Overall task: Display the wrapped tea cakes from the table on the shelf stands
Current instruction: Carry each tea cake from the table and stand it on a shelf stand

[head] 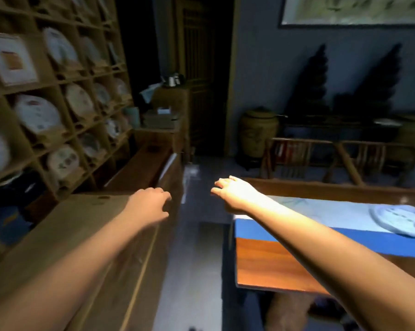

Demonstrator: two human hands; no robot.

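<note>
So there's one wrapped tea cake lying flat on the table, way over at the right edge of view, sitting on the pale-and-blue table runner. It's the only one I can spot on the table from here, though the tabletop runs out of frame so there could be more.

Neither hand has anything in it. The right hand is stretched out over the near corner of the table, fingers loose and a bit spread, well apart from the cake. The left hand hangs over the cardboard box on the other side, fingers relaxed and slightly curled, not holding a thing.

Over on the left, the wooden shelf is already pretty loaded: nearly every cubby I can make out has a round wrapped cake propped up in it, plus a square framed-looking one up top. It's blurry, so I can't tell whether any stand is vacant.

My read: most of the job looks done, and at least that one cake on the table is left to go up. Looks like a between-trips moment, empty-handed, with the grab not yet made.
</note>
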